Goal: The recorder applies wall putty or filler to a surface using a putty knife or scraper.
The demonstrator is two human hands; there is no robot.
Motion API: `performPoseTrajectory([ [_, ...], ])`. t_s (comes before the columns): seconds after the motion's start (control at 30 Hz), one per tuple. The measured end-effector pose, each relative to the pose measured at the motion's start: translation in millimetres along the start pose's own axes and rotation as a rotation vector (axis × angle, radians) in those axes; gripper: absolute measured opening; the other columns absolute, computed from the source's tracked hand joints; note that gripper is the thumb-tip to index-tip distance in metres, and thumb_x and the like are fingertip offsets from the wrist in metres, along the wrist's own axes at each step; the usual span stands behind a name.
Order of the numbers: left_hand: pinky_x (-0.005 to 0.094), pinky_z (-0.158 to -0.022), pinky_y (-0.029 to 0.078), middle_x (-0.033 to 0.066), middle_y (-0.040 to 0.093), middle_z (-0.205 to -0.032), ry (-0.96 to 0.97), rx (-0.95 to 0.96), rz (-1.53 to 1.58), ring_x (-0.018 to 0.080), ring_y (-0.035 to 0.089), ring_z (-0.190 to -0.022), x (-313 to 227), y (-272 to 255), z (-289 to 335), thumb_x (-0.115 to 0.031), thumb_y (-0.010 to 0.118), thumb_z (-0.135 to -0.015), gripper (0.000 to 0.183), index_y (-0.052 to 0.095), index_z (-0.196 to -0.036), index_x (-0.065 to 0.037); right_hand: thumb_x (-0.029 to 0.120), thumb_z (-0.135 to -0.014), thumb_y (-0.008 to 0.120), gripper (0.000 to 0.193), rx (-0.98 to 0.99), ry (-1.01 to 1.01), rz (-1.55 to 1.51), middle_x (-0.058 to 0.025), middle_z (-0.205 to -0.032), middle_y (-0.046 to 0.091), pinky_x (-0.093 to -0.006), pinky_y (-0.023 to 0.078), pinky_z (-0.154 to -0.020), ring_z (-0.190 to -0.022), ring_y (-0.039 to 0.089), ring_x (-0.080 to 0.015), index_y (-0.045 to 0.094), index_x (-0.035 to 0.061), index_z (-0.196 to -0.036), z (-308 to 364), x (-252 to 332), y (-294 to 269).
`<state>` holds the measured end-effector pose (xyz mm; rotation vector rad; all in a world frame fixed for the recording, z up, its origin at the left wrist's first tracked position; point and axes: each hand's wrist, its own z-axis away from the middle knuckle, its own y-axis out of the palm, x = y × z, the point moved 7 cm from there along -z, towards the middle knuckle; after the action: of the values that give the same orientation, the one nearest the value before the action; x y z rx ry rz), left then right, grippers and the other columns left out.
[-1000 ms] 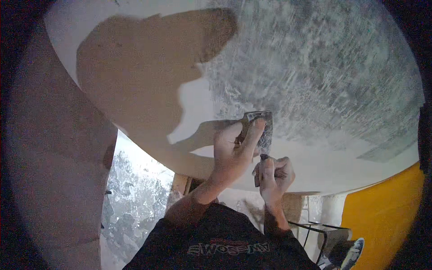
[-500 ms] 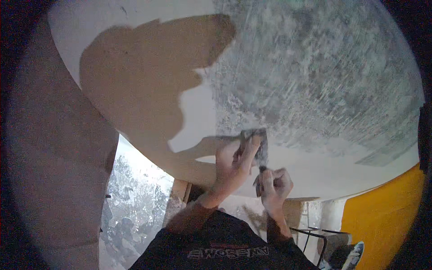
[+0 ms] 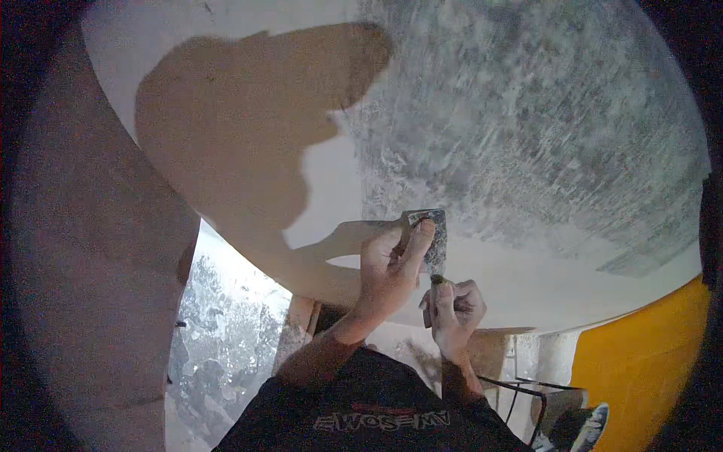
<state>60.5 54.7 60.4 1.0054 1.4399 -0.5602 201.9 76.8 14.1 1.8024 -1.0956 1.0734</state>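
A putty knife (image 3: 437,252) with a grey, speckled metal blade is held between both hands, close to a broad plastered surface. My left hand (image 3: 385,271) is closed at the blade, its thumb lying on the upper part of the face. Slightly lower and to the right, my right hand (image 3: 457,313) wraps round the narrow handle end, and a small dark piece shows beside its fingers. The surface is smooth and pale at the left and along the lower side, while a mottled grey patch (image 3: 535,120) covers the upper right.
A large brown shadow (image 3: 226,128) falls across the pale area. At lower left stands a bright, blotchy wall section (image 3: 233,324). An orange-yellow sheet (image 3: 640,369) hangs at the right, near a dark metal frame (image 3: 523,389) and a blue-and-white object (image 3: 593,428).
The blade has tilted so that its speckled face shows more clearly. My right hand has shifted slightly up and left; my left hand stays in almost the same place.
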Motion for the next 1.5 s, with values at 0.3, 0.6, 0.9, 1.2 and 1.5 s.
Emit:
performPoseTrajectory([
  [0.3, 0.0212, -0.039, 0.030, -0.0043, 0.046, -0.051, 0.107, -0.025, -0.030, 0.0015, 0.039, -0.045, -14, 2, -6, -0.030, 0.060, -0.087, 0.039, 0.050, -0.060, -0.004, 0.012, -0.092, 0.049, 0.022, -0.053, -0.053, 0.025, -0.0068, -0.051, 0.047, -0.0241, 0.033, -0.032, -0.038, 0.042, -0.0096, 0.036, 0.0048, -0.075, -10, 5, 5],
  [0.6, 0.0209, -0.042, 0.032, -0.0045, 0.045, -0.050, 0.033, -0.025, -0.077, 0.0019, 0.041, -0.047, -11, 0, -5, -0.032, 0.060, -0.087, 0.041, 0.050, -0.060, -0.003, 0.010, -0.088, 0.058, 0.022, -0.144, 0.030, -0.054, -0.0085, -0.059, 0.055, -0.0225, 0.036, -0.037, -0.044, 0.047, -0.0070, 0.042, 0.0028, -0.074, -11, 1, -3],
  [0.9, 0.0216, -0.040, 0.030, -0.0050, 0.043, -0.048, -0.003, -0.011, -0.036, 0.0014, 0.041, -0.047, -9, -2, -4, -0.032, 0.060, -0.087, 0.042, 0.047, -0.057, -0.006, 0.015, -0.093, 0.048, 0.024, -0.083, 0.012, 0.026, -0.0102, -0.052, 0.053, -0.0235, 0.031, -0.031, -0.036, 0.041, -0.0087, 0.036, 0.0050, -0.075, -11, 5, 4],
  [1.2, 0.0221, -0.040, 0.028, -0.0056, 0.041, -0.050, 0.068, 0.005, -0.115, 0.0017, 0.037, -0.046, 4, -16, -6, -0.030, 0.061, -0.087, 0.042, 0.046, -0.056, -0.006, 0.013, -0.092, 0.050, 0.021, 0.034, 0.124, -0.083, -0.0054, -0.049, 0.043, -0.0234, 0.031, -0.031, -0.039, 0.043, -0.0104, 0.037, 0.0063, -0.077, 0, -15, 14],
  [1.5, 0.0200, -0.045, 0.032, -0.0045, 0.048, -0.055, 0.050, 0.013, -0.059, 0.0033, 0.041, -0.050, -2, -16, -7, -0.036, 0.059, -0.087, 0.037, 0.059, -0.070, -0.003, 0.012, -0.092, 0.049, 0.020, 0.008, -0.047, -0.058, -0.0073, -0.053, 0.047, -0.0232, 0.032, -0.032, -0.042, 0.046, -0.0117, 0.036, 0.0050, -0.078, -3, -14, 20],
])
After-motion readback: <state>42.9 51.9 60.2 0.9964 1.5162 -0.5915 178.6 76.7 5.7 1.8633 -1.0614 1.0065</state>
